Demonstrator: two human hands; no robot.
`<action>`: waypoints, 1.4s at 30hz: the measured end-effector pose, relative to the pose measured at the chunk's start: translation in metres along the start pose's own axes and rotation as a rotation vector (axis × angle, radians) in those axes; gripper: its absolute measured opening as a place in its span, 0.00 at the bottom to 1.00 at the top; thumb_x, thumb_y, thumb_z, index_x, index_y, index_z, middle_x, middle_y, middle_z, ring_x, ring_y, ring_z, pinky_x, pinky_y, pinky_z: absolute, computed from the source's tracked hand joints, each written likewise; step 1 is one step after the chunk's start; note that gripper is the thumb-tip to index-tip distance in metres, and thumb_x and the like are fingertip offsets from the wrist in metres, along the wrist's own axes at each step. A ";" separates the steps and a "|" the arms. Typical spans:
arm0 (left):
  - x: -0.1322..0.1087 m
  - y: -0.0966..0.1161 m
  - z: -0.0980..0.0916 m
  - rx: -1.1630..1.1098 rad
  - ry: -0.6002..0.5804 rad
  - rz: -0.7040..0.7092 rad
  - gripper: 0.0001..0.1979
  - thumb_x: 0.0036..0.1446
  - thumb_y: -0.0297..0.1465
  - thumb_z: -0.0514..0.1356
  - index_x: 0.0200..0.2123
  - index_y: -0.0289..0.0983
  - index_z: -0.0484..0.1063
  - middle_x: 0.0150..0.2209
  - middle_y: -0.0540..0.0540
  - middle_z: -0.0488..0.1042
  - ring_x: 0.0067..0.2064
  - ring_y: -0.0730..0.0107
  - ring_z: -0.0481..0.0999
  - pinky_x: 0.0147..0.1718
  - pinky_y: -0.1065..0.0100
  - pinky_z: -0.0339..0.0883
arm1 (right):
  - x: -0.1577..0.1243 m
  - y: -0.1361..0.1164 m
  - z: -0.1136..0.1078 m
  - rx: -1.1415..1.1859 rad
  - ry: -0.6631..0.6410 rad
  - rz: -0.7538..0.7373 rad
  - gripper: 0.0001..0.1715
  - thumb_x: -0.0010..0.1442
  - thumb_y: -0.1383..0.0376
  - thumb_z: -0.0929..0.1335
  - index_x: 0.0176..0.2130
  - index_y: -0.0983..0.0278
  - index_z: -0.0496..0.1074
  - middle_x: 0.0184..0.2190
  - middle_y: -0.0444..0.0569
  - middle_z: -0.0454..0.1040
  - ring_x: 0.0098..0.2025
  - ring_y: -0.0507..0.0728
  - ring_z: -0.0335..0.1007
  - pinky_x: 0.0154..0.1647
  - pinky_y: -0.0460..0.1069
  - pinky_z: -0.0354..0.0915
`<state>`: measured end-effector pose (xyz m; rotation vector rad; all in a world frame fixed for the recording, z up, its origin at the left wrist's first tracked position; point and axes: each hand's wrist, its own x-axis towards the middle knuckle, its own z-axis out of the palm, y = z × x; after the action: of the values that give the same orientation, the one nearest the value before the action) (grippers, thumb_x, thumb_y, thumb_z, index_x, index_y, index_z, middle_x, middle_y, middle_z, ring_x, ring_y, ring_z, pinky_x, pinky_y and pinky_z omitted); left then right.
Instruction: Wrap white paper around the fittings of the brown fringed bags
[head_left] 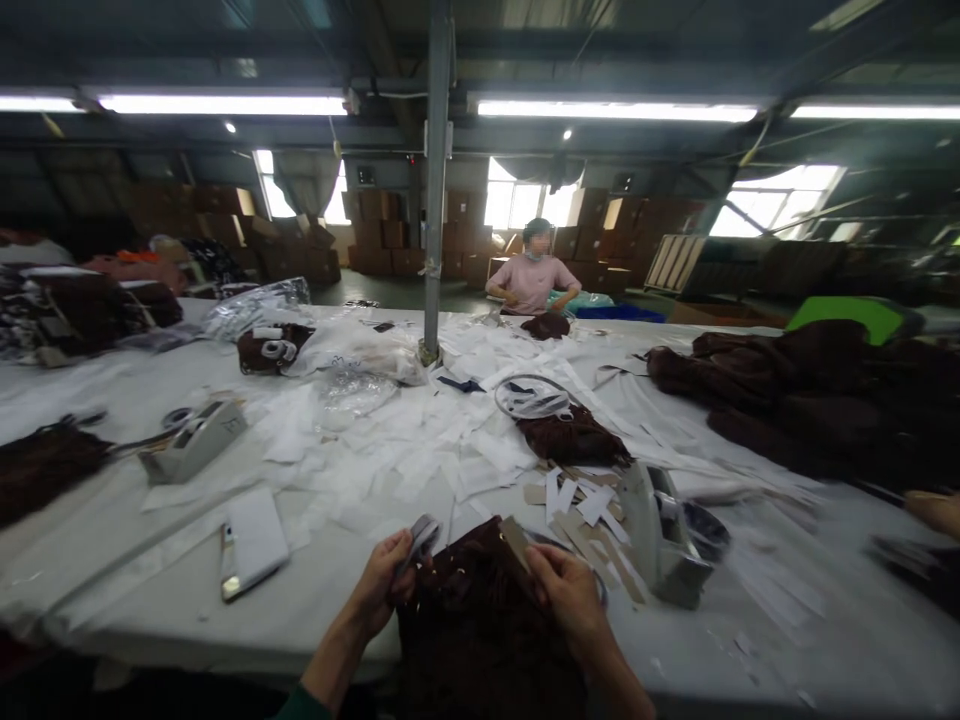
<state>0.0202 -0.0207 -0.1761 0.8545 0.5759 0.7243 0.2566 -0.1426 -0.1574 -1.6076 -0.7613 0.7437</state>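
Note:
My left hand (394, 570) is closed around a folded, shiny grey band (424, 537). Between the fingers of my right hand (566, 590) is a narrow tan cardboard strip (516, 545), at the upper edge of a dark brown cloth piece (480, 635). That cloth hangs over the table's front edge, between both hands, with small shiny spots along its top. A thin grey curve shows behind my right hand; whether it belongs to the same band I cannot tell. Loose white and tan strips (592, 515) lie just beyond my right hand.
Tape dispensers stand at right (664, 540) and left (195, 440). A white pad (256, 540) lies on the table (150, 590). Farther off are a brown bundle with a grey loop (574, 435), white sheets, a post (435, 200) and a person (534, 280). Brown cloth (795, 400) is heaped right, near another person's hand (934, 510).

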 end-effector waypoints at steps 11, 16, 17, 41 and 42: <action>-0.003 -0.006 -0.003 0.024 -0.015 0.026 0.19 0.53 0.46 0.63 0.33 0.37 0.63 0.20 0.54 0.70 0.12 0.86 0.48 0.11 0.77 0.40 | -0.030 -0.034 0.087 -0.095 -0.206 -0.019 0.16 0.51 0.57 0.68 0.26 0.67 0.78 0.17 0.45 0.71 0.17 0.49 0.60 0.17 0.43 0.52; -0.006 -0.006 0.005 0.099 0.005 0.065 0.19 0.53 0.46 0.62 0.34 0.37 0.62 0.22 0.51 0.73 0.12 0.86 0.51 0.11 0.79 0.41 | -0.032 -0.035 0.092 -0.129 -0.080 -0.089 0.17 0.52 0.56 0.67 0.24 0.67 0.77 0.19 0.47 0.73 0.22 0.53 0.66 0.21 0.44 0.57; -0.007 -0.006 0.006 0.110 0.010 0.073 0.20 0.53 0.47 0.62 0.34 0.37 0.62 0.22 0.51 0.73 0.13 0.86 0.52 0.12 0.79 0.41 | -0.033 -0.034 0.093 -0.118 -0.062 -0.091 0.17 0.52 0.56 0.67 0.24 0.67 0.77 0.19 0.47 0.73 0.22 0.53 0.66 0.22 0.44 0.57; -0.005 -0.007 0.007 0.214 -0.075 0.145 0.20 0.51 0.46 0.64 0.30 0.37 0.60 0.23 0.52 0.67 0.21 0.78 0.60 0.20 0.74 0.46 | -0.038 -0.019 0.093 0.556 -0.325 0.377 0.25 0.39 0.55 0.79 0.33 0.68 0.76 0.23 0.45 0.71 0.20 0.46 0.59 0.19 0.41 0.54; -0.005 -0.007 0.007 0.214 -0.095 0.141 0.20 0.51 0.46 0.64 0.30 0.37 0.61 0.23 0.52 0.68 0.21 0.78 0.61 0.20 0.74 0.47 | -0.039 -0.018 0.093 0.539 -0.339 0.364 0.25 0.40 0.54 0.78 0.34 0.67 0.76 0.23 0.45 0.71 0.20 0.46 0.58 0.18 0.40 0.52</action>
<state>0.0237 -0.0307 -0.1773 1.1306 0.5179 0.7540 0.1578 -0.1180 -0.1505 -1.1449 -0.4445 1.3809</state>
